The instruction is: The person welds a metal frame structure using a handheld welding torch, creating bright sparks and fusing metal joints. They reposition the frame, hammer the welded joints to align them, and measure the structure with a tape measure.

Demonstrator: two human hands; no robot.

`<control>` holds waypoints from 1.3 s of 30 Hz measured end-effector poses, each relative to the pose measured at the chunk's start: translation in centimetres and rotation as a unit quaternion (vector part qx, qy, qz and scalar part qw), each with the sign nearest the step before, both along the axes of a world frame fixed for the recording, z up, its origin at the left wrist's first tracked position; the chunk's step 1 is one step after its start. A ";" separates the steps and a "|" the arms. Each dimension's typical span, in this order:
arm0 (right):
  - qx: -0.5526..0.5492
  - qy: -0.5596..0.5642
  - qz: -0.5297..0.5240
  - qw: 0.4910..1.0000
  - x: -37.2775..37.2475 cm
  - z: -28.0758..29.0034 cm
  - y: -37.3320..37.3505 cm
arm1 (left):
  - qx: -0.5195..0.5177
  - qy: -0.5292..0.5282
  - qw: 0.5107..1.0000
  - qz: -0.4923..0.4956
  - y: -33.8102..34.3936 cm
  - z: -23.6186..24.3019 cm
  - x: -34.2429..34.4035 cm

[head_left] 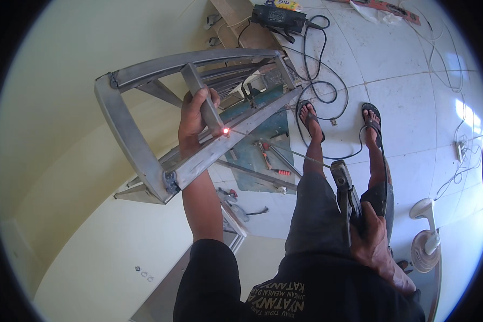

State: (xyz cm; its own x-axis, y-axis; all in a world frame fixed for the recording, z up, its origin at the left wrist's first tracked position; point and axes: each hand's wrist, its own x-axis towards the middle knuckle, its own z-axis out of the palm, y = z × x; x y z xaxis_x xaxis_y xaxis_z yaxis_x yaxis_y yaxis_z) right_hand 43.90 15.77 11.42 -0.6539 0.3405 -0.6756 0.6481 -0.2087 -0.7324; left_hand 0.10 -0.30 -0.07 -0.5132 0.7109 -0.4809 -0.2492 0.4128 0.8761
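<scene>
We see first the metal frame (pixel 139 145), the biggest thing here, lifted off the tiled floor (pixel 413 107) and filling the view from nine to twelve o'clock. It is made of welded steel bars, so we judge it stiff and rather heavy, with hard edges, and hot close to the joint. The safe place to hold it is on a bar away from the glow. Our left hand (pixel 194 114) is clenched around an inner bar (pixel 204 102) near the centre. Just at three o'clock from this hand a small red-hot spot (pixel 226 130) shines on the joint. Our right hand (pixel 375 236), at five o'clock, grasps the welding holder (pixel 346 190), and its thin rod (pixel 284 147) reaches up to the spot. Smaller tools (pixel 265 155) lie on the floor below the frame.
</scene>
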 end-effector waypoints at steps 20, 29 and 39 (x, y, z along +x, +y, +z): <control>0.002 -0.005 -0.012 1.000 -0.3 1.0 -0.9 | -0.030 0.000 0.999 0.020 0.1 0.8 0.4; 0.028 -0.083 0.035 0.996 0.0 1.4 -0.4 | -0.031 0.008 0.998 0.059 -0.2 0.5 0.6; 0.031 -0.049 -0.045 0.997 1.0 1.1 -0.8 | -0.025 -0.019 0.993 0.111 -0.1 0.7 0.3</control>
